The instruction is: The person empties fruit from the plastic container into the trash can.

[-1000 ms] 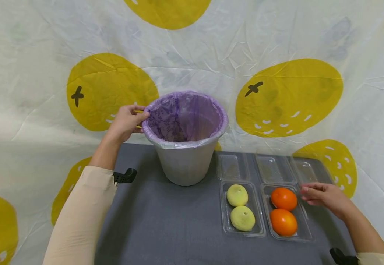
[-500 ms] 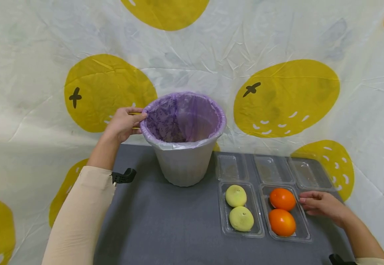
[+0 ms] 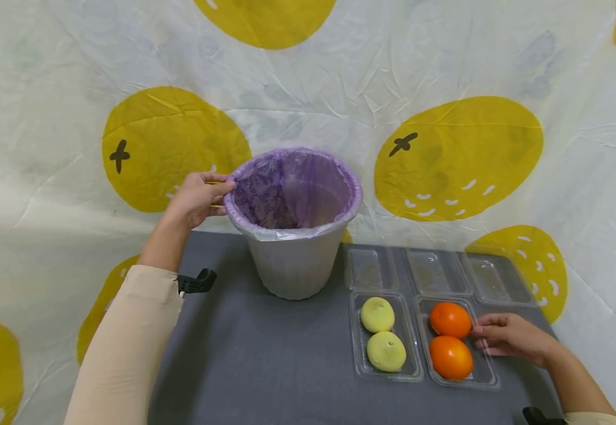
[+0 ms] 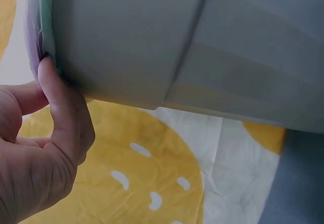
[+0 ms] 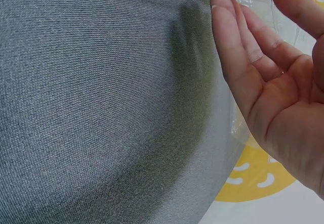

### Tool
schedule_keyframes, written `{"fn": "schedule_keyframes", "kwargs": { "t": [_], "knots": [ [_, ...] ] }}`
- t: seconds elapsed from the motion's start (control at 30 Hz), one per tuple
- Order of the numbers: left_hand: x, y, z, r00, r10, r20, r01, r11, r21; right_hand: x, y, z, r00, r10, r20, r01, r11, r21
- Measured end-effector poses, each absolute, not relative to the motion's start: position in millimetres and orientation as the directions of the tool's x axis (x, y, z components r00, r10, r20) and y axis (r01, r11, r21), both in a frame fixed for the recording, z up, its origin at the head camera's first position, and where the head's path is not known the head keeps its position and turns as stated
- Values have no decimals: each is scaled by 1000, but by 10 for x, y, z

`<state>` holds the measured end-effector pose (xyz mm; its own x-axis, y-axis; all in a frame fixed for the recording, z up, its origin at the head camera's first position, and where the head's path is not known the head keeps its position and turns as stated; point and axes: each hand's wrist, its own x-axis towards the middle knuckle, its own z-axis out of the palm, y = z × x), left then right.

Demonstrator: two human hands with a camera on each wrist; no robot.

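Observation:
In the head view my left hand (image 3: 196, 198) pinches the left rim of a pale waste bin (image 3: 294, 268). A purple plastic bag (image 3: 308, 200) lines the bin and folds over its rim. My right hand (image 3: 512, 336) is at the right edge of a clear plastic box (image 3: 485, 369) with two glossy orange round fruits (image 3: 450, 358) in it. Its fingers (image 5: 230, 37) look fairly straight along the box's outer side; the thumb lies near the rim. Beside it, another clear box (image 3: 358, 363) holds two pale yellow-green round fruits (image 3: 386, 352).
Behind the fruit boxes lie their hinged clear lids (image 3: 370, 268), laid back. A third clear lid or tray (image 3: 499, 280) sits at the right rear. The dark grey table (image 3: 281, 366) meets a white cloth backdrop (image 3: 339, 77) printed with yellow shapes.
My right hand has come down and left to the edge of the box with the orange fruits. That box has shifted very slightly left. My left hand stays on the bin's rim.

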<state>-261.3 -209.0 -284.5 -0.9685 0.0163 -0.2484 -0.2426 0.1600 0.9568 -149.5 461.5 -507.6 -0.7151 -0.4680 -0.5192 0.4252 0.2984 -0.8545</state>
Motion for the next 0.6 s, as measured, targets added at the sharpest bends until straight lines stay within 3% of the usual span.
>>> {"fn": "schedule_keyframes", "kwargs": {
  "t": [0.6],
  "knots": [
    [-2575, -2086, -2847, -974, 10, -226, -219, 212, 952, -1467, 4509, -5011, -763, -433, -480, 351, 346, -870]
  ]
}}
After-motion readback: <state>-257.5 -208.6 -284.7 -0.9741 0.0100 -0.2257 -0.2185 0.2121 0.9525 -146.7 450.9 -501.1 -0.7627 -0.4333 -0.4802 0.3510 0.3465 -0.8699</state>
